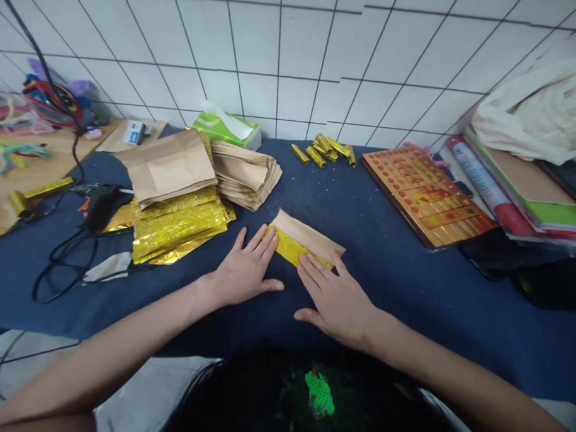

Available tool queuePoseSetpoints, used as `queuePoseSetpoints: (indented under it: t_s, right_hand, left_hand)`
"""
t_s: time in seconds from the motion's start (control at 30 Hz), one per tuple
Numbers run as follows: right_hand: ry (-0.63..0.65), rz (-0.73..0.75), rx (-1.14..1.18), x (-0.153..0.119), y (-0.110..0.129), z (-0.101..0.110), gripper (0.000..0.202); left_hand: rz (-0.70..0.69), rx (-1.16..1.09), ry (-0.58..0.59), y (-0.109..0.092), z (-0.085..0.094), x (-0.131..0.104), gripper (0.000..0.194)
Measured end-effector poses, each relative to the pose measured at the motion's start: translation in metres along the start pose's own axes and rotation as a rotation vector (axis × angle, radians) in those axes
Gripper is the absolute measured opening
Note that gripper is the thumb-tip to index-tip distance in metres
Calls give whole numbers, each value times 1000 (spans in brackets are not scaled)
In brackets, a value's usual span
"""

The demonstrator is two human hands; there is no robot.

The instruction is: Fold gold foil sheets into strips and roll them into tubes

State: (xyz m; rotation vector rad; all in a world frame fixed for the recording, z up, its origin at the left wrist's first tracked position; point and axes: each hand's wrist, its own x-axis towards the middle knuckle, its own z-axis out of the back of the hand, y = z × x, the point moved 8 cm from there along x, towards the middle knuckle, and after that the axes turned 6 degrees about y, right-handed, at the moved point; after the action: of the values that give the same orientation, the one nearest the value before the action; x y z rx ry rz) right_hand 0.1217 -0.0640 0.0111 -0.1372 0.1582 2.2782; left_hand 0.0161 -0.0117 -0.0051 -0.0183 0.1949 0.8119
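We face a white wall (pixel 258 47) divided by dark grid lines like tiling, rising directly behind a counter (pixel 414 312) topped in dark blue. To our left lies a pale wooden surface (pixel 56 155); below, we glimpse whitish floor (pixel 143 397). The light around us is soft, cool and fairly even.

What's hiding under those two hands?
The left hand and right hand rest fingers on a gold strip along brown paper. Whatever's right beneath the fingers is covered.

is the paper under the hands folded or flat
It looks folded: the paper shows a gold band along its near side, brown beyond; left hand and right hand touch it.
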Motion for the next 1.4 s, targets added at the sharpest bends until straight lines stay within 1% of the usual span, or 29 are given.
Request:
queuePoseSetpoints:
  t_s: [0.1,0.2,0.37,0.43,0.5,0.6,0.67,0.77,0.83,0.9,0.93,0.97,1.03,1.07,1.1,1.17,1.2,1.23,1.3,1.37,1.4]
  right_hand:
    - [8,74,21,-7,19,5,76]
    - [11,124,32,-9,31,8,77]
    - [28,164,70,-4,39,7,76]
    - [37,170,100,-3,40,7,75]
    - [47,174,136,-2,40,7,72]
    - [63,166,192,-2,38,7,68]
    - [65,162,217,-2,38,6,67]
    - [51,164,235,-4,36,9,68]
    - [63,195,267,-2,31,17,61]
    - [96,238,334,4,21,29,44]
    - [116,215,378,11,10,35,35]
    - [94,145,400,20,-7,43,30]
    - [-69,-91,332,40,-52,63,26]
    - [-118,-197,290,49,-74,67,26]
    - [-112,-262,269,60,-90,66,26]
    - [1,-321,291,81,-115,50,28]
    - [57,-327,311,89,-123,40,27]
    - [87,-326,347,95,-129,32,26]
    - [142,-286,445,102,-134,18,24]
    - [166,-245,536,101,-135,10,21]
    - [157,-231,585,99,-135,9,20]
  left_hand:
    - [-11,-30,43,2,6,23,80]
    - [-29,-43,36,-2,9,40,80]
    - [-42,-69,26,-7,6,56,77]
    - [-62,-76,29,-7,4,58,77]
    - [-75,-65,5,-6,7,57,78]
    - [-40,-3,-102,-9,19,51,76]
    - [-24,44,-166,-16,28,45,68]
    - [-61,52,-153,-29,28,39,52]
    - [-77,28,-129,-32,24,38,48]
    - [-98,8,-109,-32,19,38,46]
    - [-118,3,-98,-32,16,38,44]
    - [-138,-1,-89,-32,14,38,43]
    - [-167,1,-75,-32,13,39,42]
    - [-175,4,-74,-32,13,39,43]
    - [-179,8,-78,-31,14,39,44]
    - [-196,20,-87,-32,16,40,45]
    - [-204,27,-93,-32,17,40,45]
    - [-208,33,-100,-32,17,40,46]
    - [-205,41,-109,-32,16,40,47]
    - [-199,34,-111,-31,14,41,49]
    - [-192,23,-112,-30,14,41,51]
